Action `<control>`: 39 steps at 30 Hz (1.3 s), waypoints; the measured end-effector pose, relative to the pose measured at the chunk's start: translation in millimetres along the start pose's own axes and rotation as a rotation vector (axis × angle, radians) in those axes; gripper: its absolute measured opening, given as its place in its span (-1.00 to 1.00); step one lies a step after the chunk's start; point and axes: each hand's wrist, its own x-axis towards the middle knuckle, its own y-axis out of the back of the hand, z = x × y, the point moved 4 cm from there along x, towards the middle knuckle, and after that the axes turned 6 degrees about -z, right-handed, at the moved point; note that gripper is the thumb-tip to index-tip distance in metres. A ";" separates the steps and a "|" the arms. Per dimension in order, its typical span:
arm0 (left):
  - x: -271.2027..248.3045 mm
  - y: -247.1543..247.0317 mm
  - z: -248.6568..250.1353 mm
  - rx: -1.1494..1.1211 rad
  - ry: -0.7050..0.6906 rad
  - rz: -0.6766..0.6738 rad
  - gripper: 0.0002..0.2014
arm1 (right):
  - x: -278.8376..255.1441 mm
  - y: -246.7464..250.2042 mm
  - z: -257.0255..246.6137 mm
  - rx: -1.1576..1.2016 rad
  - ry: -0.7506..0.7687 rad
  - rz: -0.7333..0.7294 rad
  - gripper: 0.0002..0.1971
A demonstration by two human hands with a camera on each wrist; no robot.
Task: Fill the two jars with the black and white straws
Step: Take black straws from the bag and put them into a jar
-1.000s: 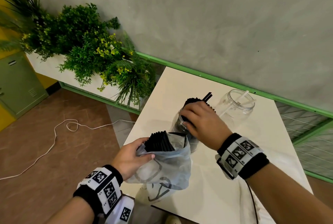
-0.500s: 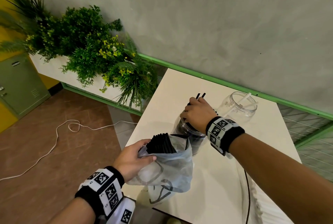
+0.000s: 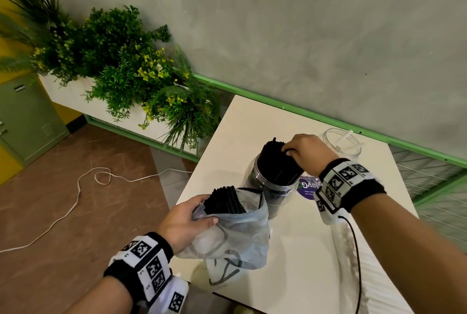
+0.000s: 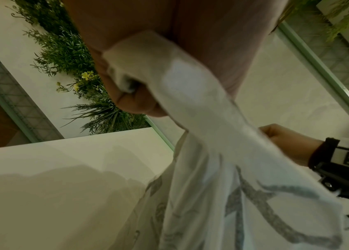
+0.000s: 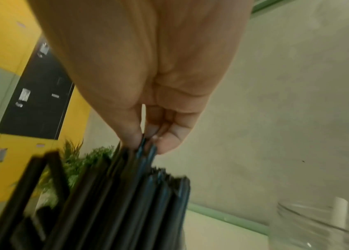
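A clear jar (image 3: pixel 271 182) packed with black straws (image 3: pixel 276 159) stands mid-table. My right hand (image 3: pixel 290 150) pinches the tops of a few black straws (image 5: pixel 146 150) at the jar's mouth. My left hand (image 3: pixel 188 220) grips the rim of a translucent plastic bag (image 3: pixel 235 238) at the table's near left edge; a bundle of black straws (image 3: pixel 225 200) sticks out of it. In the left wrist view the bag (image 4: pixel 222 169) hangs below the left hand (image 4: pixel 135 101). A second clear jar (image 3: pixel 345 144) behind the right hand holds a few white straws (image 5: pixel 338 213).
The white table (image 3: pixel 290 250) has its left edge close to the bag. A planter with green plants (image 3: pixel 121 66) stands left of it, a white cable (image 3: pixel 75 192) lies on the floor, and a grey wall (image 3: pixel 303 35) runs behind. A purple label (image 3: pixel 308 187) lies beside the jar.
My right hand has shifted to the right side of the black-straw jar's mouth, uncovering the straw tops. The left hand and the bag have stayed put.
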 end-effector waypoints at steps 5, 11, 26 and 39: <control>1.4 -2.0 3.3 -0.016 -0.019 -0.007 -0.54 | -21.0 -6.1 -11.8 0.150 0.060 0.392 -0.75; 0.6 -3.8 3.2 -0.021 -0.020 0.003 -0.52 | -30.9 -50.4 -49.3 -0.243 0.216 0.117 -0.81; -5.3 -3.9 -3.1 0.010 -0.009 0.007 -0.36 | -18.5 -49.5 -41.3 -0.474 0.174 0.006 -0.84; -8.6 -3.1 -0.6 -0.014 -0.014 0.007 -0.57 | 2.3 6.5 -1.6 0.034 0.023 -0.023 -0.83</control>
